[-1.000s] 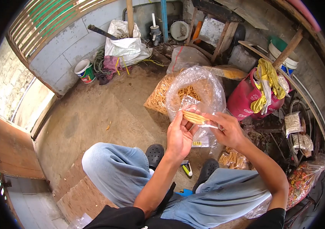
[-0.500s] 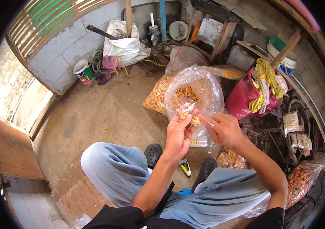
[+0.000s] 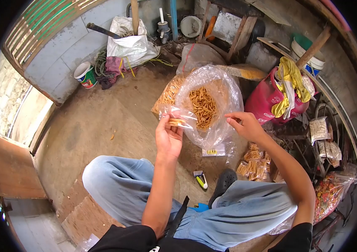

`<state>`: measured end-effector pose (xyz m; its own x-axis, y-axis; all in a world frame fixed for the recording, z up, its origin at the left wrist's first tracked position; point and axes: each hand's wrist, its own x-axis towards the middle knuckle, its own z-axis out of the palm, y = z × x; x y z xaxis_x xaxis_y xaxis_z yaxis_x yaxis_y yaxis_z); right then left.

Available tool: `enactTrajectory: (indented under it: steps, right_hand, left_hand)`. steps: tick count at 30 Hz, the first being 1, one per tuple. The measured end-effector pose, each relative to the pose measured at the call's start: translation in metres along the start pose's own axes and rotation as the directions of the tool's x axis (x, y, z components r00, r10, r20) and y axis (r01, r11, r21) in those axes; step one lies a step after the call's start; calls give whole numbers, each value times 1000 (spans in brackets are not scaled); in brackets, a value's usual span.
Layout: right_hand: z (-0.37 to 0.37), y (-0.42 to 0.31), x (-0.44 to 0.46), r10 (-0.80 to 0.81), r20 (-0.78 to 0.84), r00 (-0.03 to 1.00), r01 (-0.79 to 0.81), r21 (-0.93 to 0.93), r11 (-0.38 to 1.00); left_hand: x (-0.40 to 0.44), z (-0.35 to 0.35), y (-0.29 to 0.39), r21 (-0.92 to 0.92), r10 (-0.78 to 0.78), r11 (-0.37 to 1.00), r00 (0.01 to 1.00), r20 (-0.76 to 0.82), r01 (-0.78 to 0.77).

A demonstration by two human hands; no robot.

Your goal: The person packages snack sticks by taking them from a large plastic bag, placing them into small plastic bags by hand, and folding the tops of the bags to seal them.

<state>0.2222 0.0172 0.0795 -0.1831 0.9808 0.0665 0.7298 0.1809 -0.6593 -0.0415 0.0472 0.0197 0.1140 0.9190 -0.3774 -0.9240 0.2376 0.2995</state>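
Note:
My left hand [image 3: 169,138] is closed on a small clear plastic bag [image 3: 189,119] with a few golden snack sticks [image 3: 177,122] inside. Apart from it, my right hand [image 3: 247,127] hovers at the right side of a large clear plastic sack [image 3: 231,93]. Its thumb and forefinger are pinched together; anything between them is too small to make out. Brown snack sticks [image 3: 203,109] fill the sack's open mouth, just right of the small bag. Below the sack lies a stack of flat clear bags [image 3: 214,150] with a yellow label.
Filled snack packs [image 3: 254,163] lie below my right hand. A green-handled tool [image 3: 201,179] is on the floor between my feet. At right stand a magenta tub [image 3: 262,101] with yellow cloth and a bag of colourful pieces [image 3: 333,193]. A white sack [image 3: 132,48] leans at the back wall.
My hands have drawn apart. The left has moved left with the small bag, uncovering the sack's mouth; the right has shifted slightly right and up. The view has tilted a little.

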Motion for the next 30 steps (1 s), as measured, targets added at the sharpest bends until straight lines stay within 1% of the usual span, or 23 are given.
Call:
enactTrajectory:
  steps: [1,2,3,4,5,7,9,11,13,14,16,17,19,20,22,23,25,29,30]
  right_hand:
    - [8,17,5,67,12,998,-67,7,998]
    - [15,32,9,71,13,997,-71,11,997]
    - [22,48,14,96,54,994,-90,-112,990]
    - [32,62,19,126,90,988,-102,-234,967]
    - [41,76,25,125,81,989,-103,-234,967]
    - [61,105,35,100,149,984,-28,-426,904]
    - [87,134,50,92,115,989,-35,-419,907]
    - [113,151,66,84,87,993,-42,-406,913]
    - [137,156,81,187,-88,979,-203,-261,944]
    - [147,160,88,190,-86,978,-206,-256,944]
    - [163,164,99,242,-160,957,-262,-118,958]
    - [169,167,105,245,-157,957,-264,-114,958]
    - [179,173,118,305,-75,950,-314,-229,921]
    - [184,175,121,302,-70,951,-310,-226,923]
    - [196,187,125,202,-221,954,-252,-229,940]
    - [200,194,129,200,-216,956,-248,-224,942]
    - [203,198,134,310,-210,927,-355,-230,906]
    - [200,191,134,333,-185,924,-372,-245,895]
    - [200,192,133,289,-160,944,-321,-248,914]
  left_hand:
    - [2,-2,3,-5,4,1000,1000,5,-4]
    - [3,-4,4,-9,9,1000,1000,11,-9]
    - [3,-4,4,-6,7,1000,1000,8,-7]
    - [3,-4,4,-6,5,1000,999,-32,-5]
    - [5,-1,4,-7,4,1000,998,-63,-5]
    - [8,-4,2,-17,-10,1000,999,-52,9]
    - [9,-7,1,-27,-20,999,998,-51,18]
    - [11,-9,0,-36,-19,999,995,-100,16]
    - [9,-8,-1,-11,6,1000,993,-118,-7]
    - [10,-8,-1,11,30,1000,991,-129,-29]
    - [14,-12,-1,-1,27,1000,991,-134,-28]
    - [16,-14,-1,-21,26,999,991,-132,-29]
    - [18,-11,-3,-32,24,999,990,-138,-28]
    - [18,-10,-4,-47,21,998,990,-142,-28]
    - [20,-11,-6,-56,8,998,988,-151,-16]
    - [21,-12,-7,-68,-14,998,988,-156,3]
    - [24,-16,-8,-69,-21,998,989,-147,11]
    - [25,-16,-9,-72,-38,997,989,-145,28]
    - [25,-15,-8,-75,-38,997,989,-144,27]
